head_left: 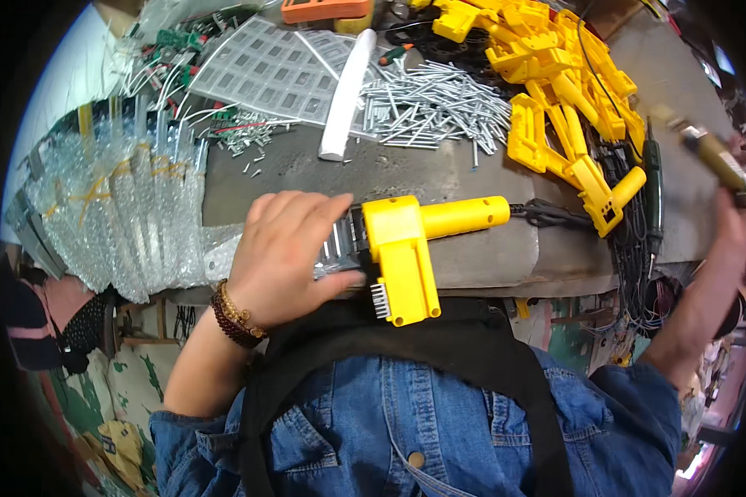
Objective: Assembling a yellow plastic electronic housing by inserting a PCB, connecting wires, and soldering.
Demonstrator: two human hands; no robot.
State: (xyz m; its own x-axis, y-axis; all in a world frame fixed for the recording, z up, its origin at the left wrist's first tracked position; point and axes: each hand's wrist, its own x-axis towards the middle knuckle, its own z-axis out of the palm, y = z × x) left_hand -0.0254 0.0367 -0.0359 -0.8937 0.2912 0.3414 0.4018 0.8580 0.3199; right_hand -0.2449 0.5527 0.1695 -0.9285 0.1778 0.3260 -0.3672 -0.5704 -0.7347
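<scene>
Left hand (286, 248): closed over rear of yellow tool housing (406, 253) | right hand (733, 211): raised far right, gripping blurred driver (709, 153) | housing barrel axis: points right along tabletop (307, 170) edge

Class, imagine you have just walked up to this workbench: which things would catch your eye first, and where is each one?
First, the bright yellow pistol-shaped housing at the bench's near edge, steadied by the left hand. Next, the heap of matching yellow housings at the far right, with a pile of silvery metal pins beside it. At the right edge, the right hand holds up a blurred tool.
</scene>
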